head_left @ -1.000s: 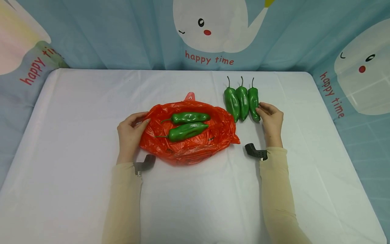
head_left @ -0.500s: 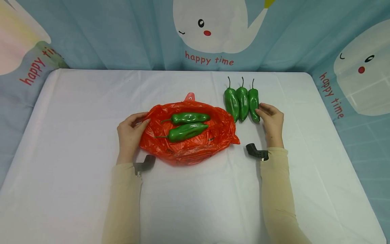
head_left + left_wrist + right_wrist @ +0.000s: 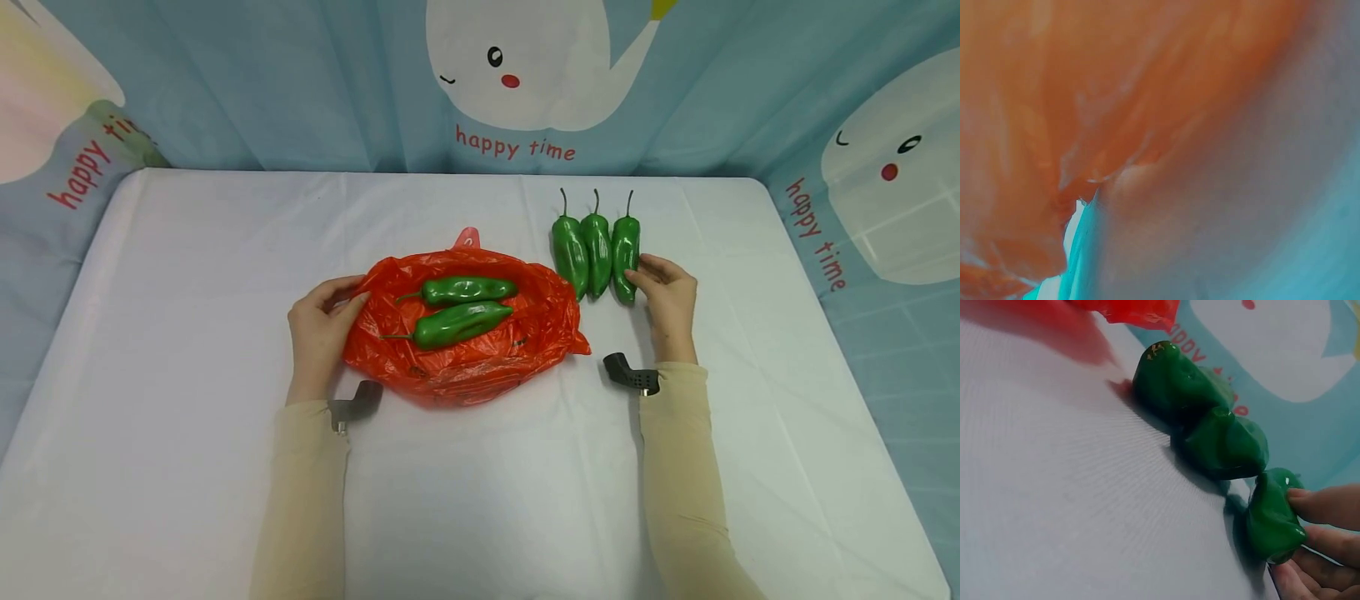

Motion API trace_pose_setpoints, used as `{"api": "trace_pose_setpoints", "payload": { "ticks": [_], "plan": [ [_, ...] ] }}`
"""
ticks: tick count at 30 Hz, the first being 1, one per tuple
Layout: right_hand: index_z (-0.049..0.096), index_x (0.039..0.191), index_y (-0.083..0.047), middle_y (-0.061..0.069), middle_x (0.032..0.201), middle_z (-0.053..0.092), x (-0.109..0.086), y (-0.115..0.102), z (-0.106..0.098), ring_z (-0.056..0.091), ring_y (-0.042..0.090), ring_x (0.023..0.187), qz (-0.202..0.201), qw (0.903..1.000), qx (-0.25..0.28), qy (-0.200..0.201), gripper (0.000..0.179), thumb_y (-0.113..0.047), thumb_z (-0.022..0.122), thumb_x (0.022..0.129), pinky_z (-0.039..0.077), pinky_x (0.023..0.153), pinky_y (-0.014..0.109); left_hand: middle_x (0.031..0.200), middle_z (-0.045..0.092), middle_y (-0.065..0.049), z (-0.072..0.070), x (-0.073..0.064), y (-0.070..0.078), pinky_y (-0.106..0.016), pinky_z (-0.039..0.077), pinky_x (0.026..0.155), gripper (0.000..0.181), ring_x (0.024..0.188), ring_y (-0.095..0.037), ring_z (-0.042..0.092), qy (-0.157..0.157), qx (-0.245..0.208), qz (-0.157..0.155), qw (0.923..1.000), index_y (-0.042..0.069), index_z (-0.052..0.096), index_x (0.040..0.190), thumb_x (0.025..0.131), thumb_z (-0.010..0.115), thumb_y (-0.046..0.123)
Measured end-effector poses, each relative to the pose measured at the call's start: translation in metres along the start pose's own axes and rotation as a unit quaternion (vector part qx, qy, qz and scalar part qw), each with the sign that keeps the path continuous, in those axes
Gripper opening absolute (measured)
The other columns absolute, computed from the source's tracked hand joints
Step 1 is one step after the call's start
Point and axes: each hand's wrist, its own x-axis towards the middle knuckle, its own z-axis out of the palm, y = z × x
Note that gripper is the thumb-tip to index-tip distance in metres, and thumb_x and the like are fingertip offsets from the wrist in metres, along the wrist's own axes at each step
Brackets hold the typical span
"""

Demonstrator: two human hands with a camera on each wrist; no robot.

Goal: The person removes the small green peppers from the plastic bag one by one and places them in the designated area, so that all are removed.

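A red plastic bag (image 3: 457, 379) lies with its mouth spread wide at the middle of the table. Two green peppers (image 3: 461, 325) rest in it, stems pointing left. My left hand (image 3: 315, 333) pinches the bag's left rim between thumb and fingers; the bag's film (image 3: 1035, 94) fills much of the left wrist view. To the right of the bag, three green peppers stand in a row with stems pointing away. My right hand (image 3: 670, 304) has thumb and fingers on the lower end of the rightmost pepper (image 3: 1272, 515), pinching it. The left (image 3: 571, 250) and middle (image 3: 597, 250) peppers sit beside it.
A white cloth (image 3: 487, 500) covers the table. Behind it hangs a blue curtain (image 3: 300, 83) with printed whales. A red bag handle (image 3: 468, 237) sticks up at the bag's far side. Black wrist camera mounts (image 3: 630, 375) project inward from both wrists.
The rightmost pepper has turned slightly, its stem swinging right and its lower end shifting left, a little apart from the middle one. The left hand and bag stay where they were.
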Motion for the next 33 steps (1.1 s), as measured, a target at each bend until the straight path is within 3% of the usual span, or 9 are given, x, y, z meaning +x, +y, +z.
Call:
{"api": "trace_pose_setpoints", "payload": {
  "ticks": [3, 16, 23, 33],
  "plan": [
    [0.059, 0.123, 0.003, 0.004, 0.103, 0.064, -0.0002, 0.0008, 0.0012, 0.058, 0.009, 0.093, -0.009, 0.9998, -0.018, -0.003, 0.043, -0.002, 0.071, 0.082, 0.044, 0.079, 0.020, 0.111, 0.066, -0.012, 0.0001, -0.0002, 0.0003, -0.021, 0.051, 0.086, 0.029, 0.099, -0.020, 0.065, 0.000, 0.000, 0.000, 1.0000, 0.006, 0.068, 0.116, 0.088, 0.068, 0.013],
    [0.061, 0.121, 0.003, 0.014, 0.115, 0.062, -0.0004, 0.0010, 0.0037, 0.058, 0.015, 0.100, -0.030, 0.9990, -0.011, 0.031, 0.042, 0.001, 0.072, 0.080, 0.049, 0.082, 0.018, 0.111, 0.066, -0.011, -0.0004, 0.0005, -0.0013, -0.021, 0.051, 0.086, 0.028, 0.099, -0.020, 0.065, -0.001, 0.001, 0.006, 1.0000, 0.006, 0.068, 0.115, 0.088, 0.068, 0.013],
    [0.063, 0.116, 0.005, 0.012, 0.106, 0.065, -0.0018, 0.0017, 0.0057, 0.059, 0.014, 0.096, -0.069, 0.9972, 0.020, 0.022, 0.038, 0.003, 0.072, 0.079, 0.049, 0.081, 0.017, 0.110, 0.066, -0.013, -0.0001, 0.0011, -0.0015, -0.020, 0.051, 0.085, 0.028, 0.098, -0.018, 0.066, 0.002, 0.000, 0.004, 1.0000, 0.005, 0.068, 0.114, 0.087, 0.068, 0.013],
    [0.064, 0.114, 0.006, 0.016, 0.112, 0.063, -0.0022, 0.0016, 0.0060, 0.061, 0.015, 0.098, -0.069, 0.9965, 0.042, 0.021, 0.033, 0.000, 0.071, 0.082, 0.050, 0.083, 0.020, 0.110, 0.066, -0.012, -0.0003, -0.0001, 0.0000, -0.020, 0.051, 0.085, 0.028, 0.098, -0.018, 0.065, 0.001, 0.005, 0.005, 1.0000, 0.005, 0.068, 0.114, 0.088, 0.068, 0.014]
  ]
}}
